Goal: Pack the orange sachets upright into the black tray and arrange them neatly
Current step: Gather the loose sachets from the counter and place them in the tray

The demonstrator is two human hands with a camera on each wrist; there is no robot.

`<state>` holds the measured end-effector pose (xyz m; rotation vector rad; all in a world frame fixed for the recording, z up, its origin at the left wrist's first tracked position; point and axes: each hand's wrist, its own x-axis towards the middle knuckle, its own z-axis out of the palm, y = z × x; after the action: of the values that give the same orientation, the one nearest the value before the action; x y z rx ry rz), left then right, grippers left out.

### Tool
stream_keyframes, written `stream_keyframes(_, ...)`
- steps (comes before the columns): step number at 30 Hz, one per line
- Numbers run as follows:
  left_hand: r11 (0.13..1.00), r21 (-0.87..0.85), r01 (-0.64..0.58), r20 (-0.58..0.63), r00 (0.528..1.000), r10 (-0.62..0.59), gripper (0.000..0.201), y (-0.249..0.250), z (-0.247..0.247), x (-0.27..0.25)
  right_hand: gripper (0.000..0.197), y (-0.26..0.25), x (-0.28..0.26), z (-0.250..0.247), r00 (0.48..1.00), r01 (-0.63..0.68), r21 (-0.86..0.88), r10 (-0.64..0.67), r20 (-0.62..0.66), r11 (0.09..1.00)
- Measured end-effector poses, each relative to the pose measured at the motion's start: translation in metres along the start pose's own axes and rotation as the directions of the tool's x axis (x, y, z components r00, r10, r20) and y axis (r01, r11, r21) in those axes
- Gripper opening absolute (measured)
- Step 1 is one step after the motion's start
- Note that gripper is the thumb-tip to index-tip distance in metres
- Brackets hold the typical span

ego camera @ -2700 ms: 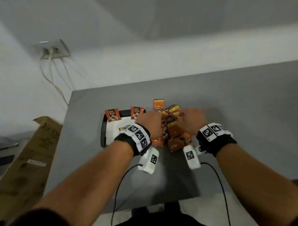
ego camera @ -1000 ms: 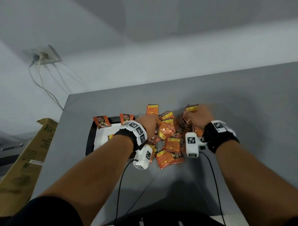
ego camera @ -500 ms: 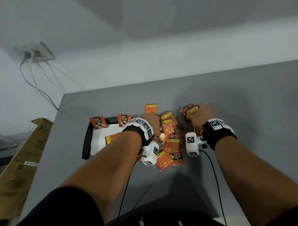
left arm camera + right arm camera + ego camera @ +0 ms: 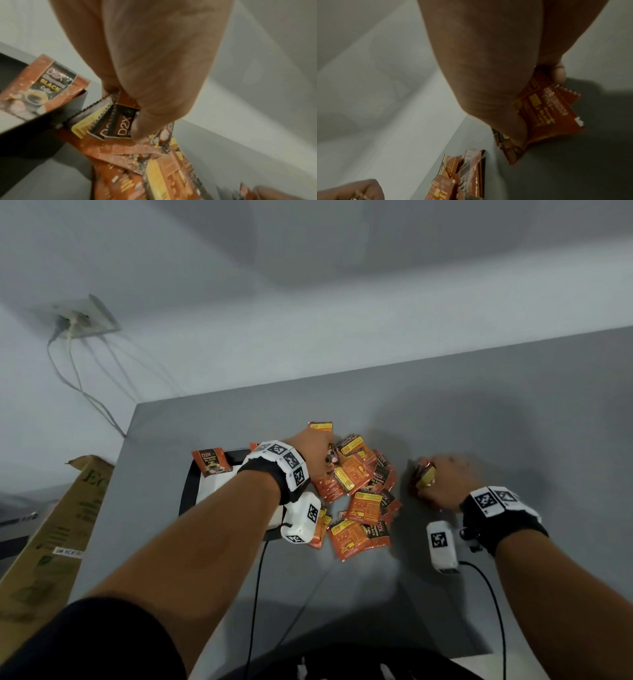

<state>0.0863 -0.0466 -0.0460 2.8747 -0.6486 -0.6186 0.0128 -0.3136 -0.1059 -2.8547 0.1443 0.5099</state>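
A loose pile of orange sachets [image 4: 359, 494] lies in the middle of the grey table [image 4: 513, 422]. The black tray [image 4: 187, 491] with a white liner sits left of the pile, and one sachet [image 4: 210, 462] leans upright at its far rim. My left hand [image 4: 320, 455] is at the pile's far left and pinches a few sachets [image 4: 123, 128] beside the tray corner [image 4: 75, 104]. My right hand [image 4: 435, 481] is right of the pile, fingers curled round a small bundle of sachets [image 4: 544, 108] held just above the table.
A cardboard box [image 4: 51, 542] stands off the table's left edge. On the wall behind is a socket with hanging cables [image 4: 82, 320]. Black wrist-camera cables [image 4: 253, 594] trail toward me over the near table. Bare table lies right of and beyond my right hand.
My right hand has moved right, away from the pile, carrying its bundle of sachets. My left hand stays at the pile's far left by the tray.
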Motion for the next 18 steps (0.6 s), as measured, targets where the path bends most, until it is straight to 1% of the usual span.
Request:
stream_keyframes(1, 1.0, -0.009, 0.005, -0.015, 1.0, -0.005, 0.027, 0.0, -0.006, -0.002, 0.036, 0.0, -0.001, 0.002, 1.0, -0.017, 0.015, 0.017, -0.012, 1.0)
stream_keyframes(3, 0.999, -0.018, 0.046, -0.022, 0.999, -0.047, 0.021, -0.002, -0.016, -0.005, 0.043, 0.0, -0.002, 0.001, 0.995, -0.099, 0.159, 0.102, -0.009, 0.982)
stream_keyframes(4, 0.997, -0.018, 0.071, -0.014, 0.997, -0.072, 0.017, -0.003, -0.017, -0.006, 0.043, 0.0, -0.002, 0.001, 0.993, -0.116, 0.199, 0.119, -0.002, 0.973)
stream_keyframes(5, 0.996, -0.017, 0.091, -0.006, 0.996, -0.091, 0.019, -0.004, -0.016, -0.007, 0.04, 0.0, -0.003, 0.001, 0.994, -0.105, 0.232, 0.108, 0.0, 0.967)
stream_keyframes(7, 0.994, 0.0, 0.107, 0.051, 0.993, -0.107, 0.031, -0.001, -0.009, -0.009, 0.026, -0.002, -0.004, -0.001, 0.999, -0.03, 0.231, 0.033, -0.009, 0.972)
stream_keyframes(8, 0.993, 0.007, 0.118, 0.083, 0.99, -0.118, 0.032, 0.001, -0.004, -0.011, 0.016, -0.007, -0.007, -0.006, 1.0, 0.009, 0.215, -0.005, -0.019, 0.977)
stream_keyframes(9, 0.991, 0.011, 0.131, 0.113, 0.985, -0.132, 0.028, 0.004, 0.001, -0.012, 0.01, -0.011, -0.009, -0.01, 0.999, 0.033, 0.225, -0.028, -0.026, 0.974)
stream_keyframes(11, 0.987, 0.004, 0.16, 0.157, 0.975, -0.158, 0.022, 0.011, 0.009, -0.012, 0.014, -0.019, -0.012, -0.018, 0.996, 0.077, 0.346, -0.06, -0.061, 0.935)
stream_keyframes(12, 0.986, 0.001, 0.166, 0.163, 0.973, -0.164, 0.023, 0.014, 0.012, -0.011, 0.016, -0.024, -0.015, -0.022, 0.993, 0.101, 0.416, -0.068, -0.093, 0.904)
stream_keyframes(14, 0.984, -0.017, 0.176, 0.153, 0.973, -0.171, 0.024, 0.019, 0.015, -0.008, 0.01, -0.035, -0.021, -0.031, 0.985, 0.151, 0.529, -0.085, -0.148, 0.835)
stream_keyframes(16, 0.981, -0.054, 0.188, 0.132, 0.975, -0.18, 0.022, 0.022, 0.015, -0.005, 0.003, -0.05, -0.027, -0.035, 0.979, 0.201, 0.568, -0.149, -0.136, 0.798)
stream_keyframes(18, 0.978, -0.065, 0.197, 0.124, 0.974, -0.188, 0.02, 0.024, 0.015, -0.002, 0.006, -0.065, -0.032, -0.031, 0.968, 0.234, 0.53, -0.243, -0.054, 0.815)
